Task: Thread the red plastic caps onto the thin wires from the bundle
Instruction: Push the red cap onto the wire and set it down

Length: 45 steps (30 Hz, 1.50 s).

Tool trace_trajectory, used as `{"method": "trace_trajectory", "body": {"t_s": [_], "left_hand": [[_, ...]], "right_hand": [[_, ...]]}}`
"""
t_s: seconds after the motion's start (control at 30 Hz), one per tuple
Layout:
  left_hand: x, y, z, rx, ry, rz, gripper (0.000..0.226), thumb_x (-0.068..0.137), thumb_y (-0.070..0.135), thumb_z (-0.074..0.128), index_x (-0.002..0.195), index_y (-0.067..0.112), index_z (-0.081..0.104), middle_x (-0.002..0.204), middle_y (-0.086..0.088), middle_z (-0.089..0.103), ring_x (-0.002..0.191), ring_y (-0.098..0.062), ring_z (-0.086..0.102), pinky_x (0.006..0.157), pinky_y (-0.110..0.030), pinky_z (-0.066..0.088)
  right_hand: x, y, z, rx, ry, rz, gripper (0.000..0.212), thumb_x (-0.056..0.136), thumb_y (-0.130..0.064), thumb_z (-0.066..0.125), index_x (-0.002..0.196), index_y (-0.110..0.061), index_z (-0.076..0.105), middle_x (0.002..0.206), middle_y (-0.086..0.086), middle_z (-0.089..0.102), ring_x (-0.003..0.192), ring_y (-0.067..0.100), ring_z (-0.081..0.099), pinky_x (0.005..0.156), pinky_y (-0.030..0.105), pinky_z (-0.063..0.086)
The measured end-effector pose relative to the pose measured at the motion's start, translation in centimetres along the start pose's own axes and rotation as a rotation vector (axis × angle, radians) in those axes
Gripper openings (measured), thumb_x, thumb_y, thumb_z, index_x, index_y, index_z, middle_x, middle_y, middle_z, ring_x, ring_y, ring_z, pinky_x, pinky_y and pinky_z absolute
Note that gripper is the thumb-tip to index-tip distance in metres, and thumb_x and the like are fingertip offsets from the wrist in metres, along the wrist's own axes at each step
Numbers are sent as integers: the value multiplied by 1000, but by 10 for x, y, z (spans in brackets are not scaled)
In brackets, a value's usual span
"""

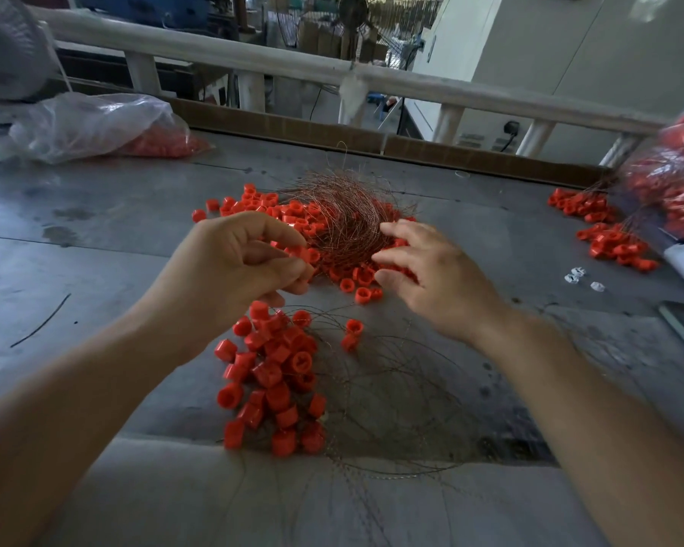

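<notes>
Two hands wait just in front of the wire bundle. The right hand, fingers spread, is nearest its wires. The left hand pinches something I cannot make out.

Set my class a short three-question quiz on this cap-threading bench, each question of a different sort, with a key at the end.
1. True or false: the wire bundle lies among loose red caps on the table.
2. Which hand reaches toward the bundle with its fingers spread? A. left hand B. right hand C. neither
3. Short answer: what trails from the pile of caps nearest the person?
Key: 1 true; 2 B; 3 thin wires.
</notes>
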<state>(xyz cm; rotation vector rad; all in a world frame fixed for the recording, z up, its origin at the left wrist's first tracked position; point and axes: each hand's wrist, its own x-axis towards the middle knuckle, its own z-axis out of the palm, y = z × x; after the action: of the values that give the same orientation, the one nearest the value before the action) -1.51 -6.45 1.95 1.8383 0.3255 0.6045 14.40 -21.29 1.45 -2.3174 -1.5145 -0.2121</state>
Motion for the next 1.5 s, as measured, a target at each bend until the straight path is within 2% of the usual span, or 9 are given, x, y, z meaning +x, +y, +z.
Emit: {"method": "trace_trajectory", "body": {"t_s": [0.13,0.27,0.57,0.8,1.0,1.1,1.2,1.33,1.5], "left_hand": [[-2,2,-1,-52,6,-9,15,71,8,65,83,16,62,72,-1,73,67,-16,70,55,-19,54],[-4,6,1,-71,-5,-7,23,61,19,64,84,15,62,72,-2,73,67,-15,70,55,-18,53],[-5,7,0,-62,-3,-3,25,59,21,63,83,15,63,73,-2,73,67,-15,70,54,-17,53],[-7,7,2,-37,-18,2,25,60,20,63,84,16,62,74,-1,73,67,-15,70,55,-18,53],[-6,8,3,-33,-11,-4,28,57,22,62,84,16,62,73,0,73,67,-13,70,55,-17,53],[-5,8,2,-19,-19,-3,27,58,23,62,85,16,62,74,0,73,67,-13,70,55,-16,52],[-6,7,3,-14,-28,-1,27,58,24,62,84,18,62,74,0,73,67,-13,70,54,-16,52],[-6,7,2,-21,-20,-7,27,57,24,62,83,18,62,72,1,73,66,-13,70,54,-15,52],[-7,7,0,-17,-24,-7,26,58,22,62,84,18,62,73,1,73,66,-13,70,53,-15,51]], "right_hand": [[3,1,13,-91,-155,-47,48,94,-41,42,133,-14,45,153,-2,18,141,10,4,112,34,6],[1,3,22,-117,-200,-43,55,95,-43,34,140,-13,33,153,-5,18,140,6,0,111,32,-2],[-1,1,10,2,174,-65,32,89,-20,56,115,-2,61,126,11,57,126,23,44,103,27,20],[-2,-9,15,23,-164,-135,53,89,-48,42,135,-21,43,154,-4,11,139,5,-3,113,40,-4],[0,-8,17,78,-174,-80,84,75,-66,17,142,-16,30,152,-6,18,136,-1,-2,111,39,-9],[-2,-11,14,107,-192,-97,75,76,-65,22,136,-24,41,154,-6,7,136,2,-9,109,39,-11],[-4,-11,21,40,-328,-71,61,88,-56,29,141,-25,31,155,-6,-2,137,3,-15,108,43,-14],[-1,-14,20,86,-237,-78,70,86,-56,28,143,-16,24,153,-6,14,139,2,-5,111,41,-11],[1,-12,17,191,105,-84,40,89,-30,54,121,-6,57,131,6,53,129,14,38,111,38,14]]}}
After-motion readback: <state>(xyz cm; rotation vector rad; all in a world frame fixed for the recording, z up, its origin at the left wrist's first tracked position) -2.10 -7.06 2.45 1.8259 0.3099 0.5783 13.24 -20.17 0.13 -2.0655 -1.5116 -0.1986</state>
